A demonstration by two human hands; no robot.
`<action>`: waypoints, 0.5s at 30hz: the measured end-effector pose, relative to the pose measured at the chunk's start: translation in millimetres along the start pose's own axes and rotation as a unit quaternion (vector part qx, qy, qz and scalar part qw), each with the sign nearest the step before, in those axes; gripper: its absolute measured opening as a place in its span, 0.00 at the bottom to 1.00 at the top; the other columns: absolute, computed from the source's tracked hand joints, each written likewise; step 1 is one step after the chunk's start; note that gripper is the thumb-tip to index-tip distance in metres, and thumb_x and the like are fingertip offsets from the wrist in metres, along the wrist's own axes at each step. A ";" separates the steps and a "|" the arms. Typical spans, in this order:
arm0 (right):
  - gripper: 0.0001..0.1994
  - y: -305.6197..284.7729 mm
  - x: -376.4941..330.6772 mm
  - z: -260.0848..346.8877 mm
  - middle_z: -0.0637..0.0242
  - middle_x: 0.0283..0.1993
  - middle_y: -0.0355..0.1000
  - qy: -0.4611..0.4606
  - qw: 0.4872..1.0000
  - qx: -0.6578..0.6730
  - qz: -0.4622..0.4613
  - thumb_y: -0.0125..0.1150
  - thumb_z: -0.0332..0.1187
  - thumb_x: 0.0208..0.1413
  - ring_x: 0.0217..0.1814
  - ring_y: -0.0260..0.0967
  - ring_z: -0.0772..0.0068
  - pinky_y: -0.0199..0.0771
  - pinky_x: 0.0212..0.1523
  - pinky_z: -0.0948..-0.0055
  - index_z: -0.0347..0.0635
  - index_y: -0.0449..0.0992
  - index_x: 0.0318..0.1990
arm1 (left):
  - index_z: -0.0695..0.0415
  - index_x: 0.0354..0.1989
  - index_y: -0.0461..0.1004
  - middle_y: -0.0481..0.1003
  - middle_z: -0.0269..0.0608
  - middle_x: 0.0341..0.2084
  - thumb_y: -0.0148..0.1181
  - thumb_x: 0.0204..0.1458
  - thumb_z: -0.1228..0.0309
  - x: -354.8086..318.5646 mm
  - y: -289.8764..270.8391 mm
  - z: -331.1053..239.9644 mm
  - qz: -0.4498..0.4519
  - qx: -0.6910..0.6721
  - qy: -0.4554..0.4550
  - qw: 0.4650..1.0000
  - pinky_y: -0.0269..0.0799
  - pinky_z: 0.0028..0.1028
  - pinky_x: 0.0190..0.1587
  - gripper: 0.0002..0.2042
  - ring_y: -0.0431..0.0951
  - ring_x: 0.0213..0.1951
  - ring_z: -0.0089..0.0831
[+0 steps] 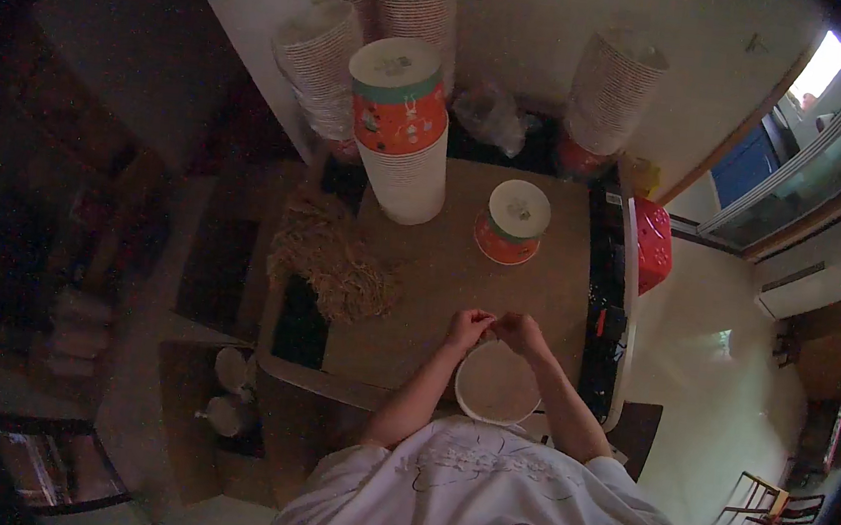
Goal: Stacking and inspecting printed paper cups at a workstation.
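Observation:
A white round paper tub [499, 383] stands close to my body at the table's near edge, its wide mouth facing up. My left hand [472, 328] and my right hand [518, 332] meet at the tub's far rim. Fingers on both are closed and pinched together; whatever they pinch is too small and dim to make out. Farther off, a small upside-down tub [519, 214] with orange and green print sits on the tan board [424, 338]. Left of it rises a tall nested stack of similar tubs [399, 126]. A tangled heap of tan, stringy fibre [330, 263] lies at the left.
Plastic-wrapped stacks of tubs line the back wall, one at the right [617, 95] and several at the left [318, 64]. Between them lies a clear plastic bag [494, 119]. A red plastic basket [651, 245] adjoins the table's right side. Wooden chairs [753, 517] stand beyond, lower right.

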State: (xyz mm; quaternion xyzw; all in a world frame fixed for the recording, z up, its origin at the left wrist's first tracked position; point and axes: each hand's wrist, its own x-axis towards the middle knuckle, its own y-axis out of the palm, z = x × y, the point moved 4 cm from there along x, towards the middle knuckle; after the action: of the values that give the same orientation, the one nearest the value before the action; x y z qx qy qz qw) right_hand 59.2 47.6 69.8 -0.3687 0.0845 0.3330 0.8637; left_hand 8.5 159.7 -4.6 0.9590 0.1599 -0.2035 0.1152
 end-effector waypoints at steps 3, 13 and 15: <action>0.10 -0.9 1.6 -0.8 0.65 0.17 0.68 0.008 1.000 -0.005 -0.012 0.56 0.37 0.41 0.21 0.62 0.80 0.63 0.23 0.76 0.38 0.72 0.22 | 0.60 0.29 0.71 0.72 0.35 0.23 0.51 0.45 0.72 0.9 -2.8 3.1 0.012 0.012 -0.008 1.000 0.65 0.21 0.25 0.06 0.69 0.23 0.21; 0.06 10.7 13.7 -27.2 0.70 0.17 0.68 -0.030 0.997 0.060 -0.041 0.55 0.30 0.40 0.21 0.61 0.83 0.61 0.22 0.78 0.38 0.69 0.19 | 0.58 0.31 0.72 0.72 0.37 0.27 0.49 0.47 0.63 -10.5 -8.3 -2.4 0.004 -0.078 -0.113 0.990 0.68 0.25 0.31 0.12 0.72 0.29 0.26; 0.06 10.6 12.6 -26.7 0.70 0.17 0.68 -0.026 0.996 0.076 -0.044 0.55 0.30 0.40 0.21 0.61 0.83 0.62 0.22 0.79 0.38 0.70 0.19 | 0.58 0.31 0.72 0.72 0.36 0.27 0.50 0.47 0.64 -16.8 -8.8 -9.5 0.013 -0.076 -0.109 0.991 0.68 0.24 0.30 0.11 0.72 0.28 0.26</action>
State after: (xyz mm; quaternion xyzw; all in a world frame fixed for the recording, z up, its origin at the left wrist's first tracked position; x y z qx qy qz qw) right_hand 64.7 40.9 39.6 -0.2964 0.0710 0.2969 0.9049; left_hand -5.9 166.1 9.7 0.9216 0.1486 -0.2924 0.2073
